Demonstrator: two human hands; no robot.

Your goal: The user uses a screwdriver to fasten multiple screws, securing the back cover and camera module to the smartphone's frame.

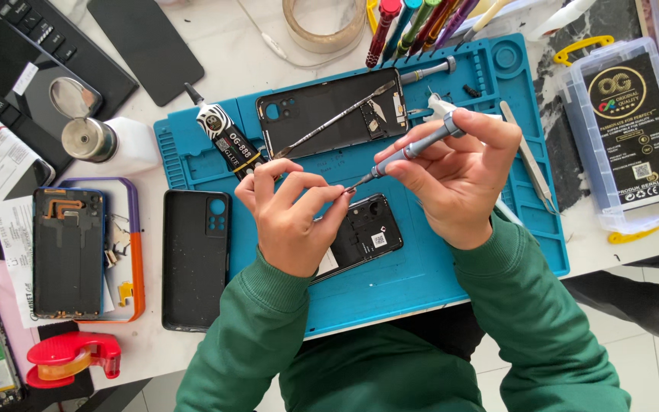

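Note:
My right hand [459, 172] grips a grey precision screwdriver [413, 149], its tip pointing down-left. My left hand [291, 217] pinches at that tip with thumb and forefinger; any tiny part there is too small to see. Below both hands an opened black phone [368, 233] lies on the blue work mat [436, 267], partly hidden by my left hand. Behind the hands a black phone back frame [322, 114] rests on the mat with a thin metal pry tool [337, 118] across it. A glue tube [226, 137] lies at the mat's left edge.
A black phone case [196, 259] and a disassembled phone [69, 252] lie left of the mat. A red tape dispenser [74, 357] sits near the front left. Tweezers [532, 164], a clear plastic box [631, 130], several coloured screwdrivers [413, 27], a tape roll [326, 23] and a white bottle [112, 141] surround the mat.

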